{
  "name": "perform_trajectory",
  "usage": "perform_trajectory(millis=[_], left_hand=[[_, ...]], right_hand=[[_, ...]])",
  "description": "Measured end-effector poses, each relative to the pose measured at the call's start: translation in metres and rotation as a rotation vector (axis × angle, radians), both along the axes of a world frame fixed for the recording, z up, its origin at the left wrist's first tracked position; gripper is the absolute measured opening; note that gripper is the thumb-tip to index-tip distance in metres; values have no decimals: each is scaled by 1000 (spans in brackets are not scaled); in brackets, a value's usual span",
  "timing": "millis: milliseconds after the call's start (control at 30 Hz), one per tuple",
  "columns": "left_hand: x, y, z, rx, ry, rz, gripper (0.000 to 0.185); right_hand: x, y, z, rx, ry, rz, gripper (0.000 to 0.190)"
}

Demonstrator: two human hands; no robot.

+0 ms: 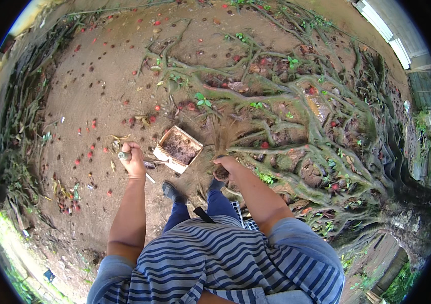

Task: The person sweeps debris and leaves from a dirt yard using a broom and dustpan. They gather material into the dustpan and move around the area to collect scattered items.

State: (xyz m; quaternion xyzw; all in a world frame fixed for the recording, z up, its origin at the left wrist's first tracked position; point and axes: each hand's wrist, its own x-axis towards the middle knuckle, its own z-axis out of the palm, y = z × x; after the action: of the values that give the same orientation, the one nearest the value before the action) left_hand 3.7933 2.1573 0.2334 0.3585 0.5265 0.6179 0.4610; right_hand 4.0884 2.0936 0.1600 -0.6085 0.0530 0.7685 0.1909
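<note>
My left hand [130, 157] is closed around the handle [125, 155] of a white dustpan. The dustpan [197, 152] sits low in front of my feet, with dark soil or fine debris [177, 146] inside its scoop. In my right hand [228, 166] is a broom, gripped near the base of its fibres. Brown broom bristles [222, 131] fan away from me, blurred, just right of the dustpan at the edge of the tree roots. Part of the broom is hidden behind my hand and forearm.
Raised mossy roots [253, 97] spread across the right side from a tree trunk [409, 220]. Red spiky fruits [90, 154] and dark husks dot the bare soil. Swept-looking litter [69, 201] lies at left. Plastic cell trays [251, 224] stand beside my right leg.
</note>
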Motion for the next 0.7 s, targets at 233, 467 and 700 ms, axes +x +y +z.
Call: perform_trajectory(millis=[233, 467, 700], left_hand=[[-43, -6, 6, 27, -16, 50, 10], [-77, -16, 9, -26, 17, 42, 10], [-98, -15, 3, -57, 64, 49, 9]], right_hand=[[-24, -51, 80, 177, -46, 208, 29], [-87, -36, 2, -91, 148, -427, 28], [-98, -31, 44, 138, 175, 132, 31]])
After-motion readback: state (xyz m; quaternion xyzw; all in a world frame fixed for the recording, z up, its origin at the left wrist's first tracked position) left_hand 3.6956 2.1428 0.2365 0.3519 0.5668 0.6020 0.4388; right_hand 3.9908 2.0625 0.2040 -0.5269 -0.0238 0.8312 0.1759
